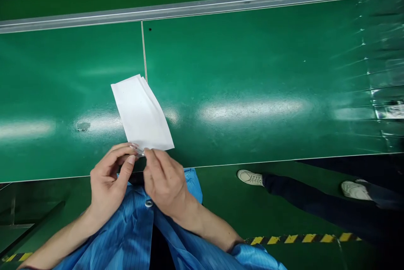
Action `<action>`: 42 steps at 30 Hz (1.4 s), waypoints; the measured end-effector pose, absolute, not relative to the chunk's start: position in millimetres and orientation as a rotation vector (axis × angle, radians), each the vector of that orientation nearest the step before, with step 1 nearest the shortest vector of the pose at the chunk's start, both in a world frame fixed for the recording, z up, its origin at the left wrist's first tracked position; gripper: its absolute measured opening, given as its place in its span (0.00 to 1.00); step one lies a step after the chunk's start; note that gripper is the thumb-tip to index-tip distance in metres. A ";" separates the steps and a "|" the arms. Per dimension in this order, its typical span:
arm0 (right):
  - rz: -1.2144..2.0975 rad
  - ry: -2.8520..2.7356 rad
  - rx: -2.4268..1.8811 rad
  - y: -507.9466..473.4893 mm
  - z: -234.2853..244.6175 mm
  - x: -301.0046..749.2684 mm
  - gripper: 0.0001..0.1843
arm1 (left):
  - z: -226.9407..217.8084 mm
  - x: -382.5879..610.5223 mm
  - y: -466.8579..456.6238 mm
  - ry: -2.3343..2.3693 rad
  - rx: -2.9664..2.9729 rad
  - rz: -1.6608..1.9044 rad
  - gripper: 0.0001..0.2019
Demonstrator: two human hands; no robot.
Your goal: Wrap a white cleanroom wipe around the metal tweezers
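Observation:
Close to the front edge of the green table, my left hand [110,177] pinches a small, clear, shiny piece [137,149] between thumb and fingers. My right hand [166,179] is closed too, its thumb and fingertips pressed together at the other end of that piece. What exactly the piece is, I cannot make out. Just beyond my fingertips, a white paper sheet [142,112], folded or in layers, lies slanted on the table. Its near edge meets the clear piece; whether they are joined does not show.
The green table [252,64] has a metal rail [221,6] along its back and a seam left of centre. Clear plastic packaging [388,93] covers the right end. Another person's legs and light shoes [251,177] are below on the right, by yellow-black floor tape [296,239].

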State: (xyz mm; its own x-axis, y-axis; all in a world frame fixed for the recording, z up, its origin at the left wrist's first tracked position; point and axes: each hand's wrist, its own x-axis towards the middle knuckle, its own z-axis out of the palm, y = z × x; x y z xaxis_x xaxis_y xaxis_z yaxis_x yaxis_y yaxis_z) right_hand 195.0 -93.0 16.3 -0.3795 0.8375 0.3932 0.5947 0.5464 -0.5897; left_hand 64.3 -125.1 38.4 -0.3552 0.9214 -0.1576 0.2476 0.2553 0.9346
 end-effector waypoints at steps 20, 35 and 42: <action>0.704 -2.215 -1.011 -58.0 6.8 225.1 0.10 | 24.5 7.0 -109.0 1.158 2.811 0.464 0.09; 0.504 -2.367 -0.779 -79.2 0.6 194.8 0.11 | 14.8 0.2 -140.1 1.519 2.329 0.797 0.13; 0.404 -2.462 -0.685 -81.5 -1.3 189.0 0.10 | 14.2 -1.7 -147.8 1.606 2.312 0.773 0.12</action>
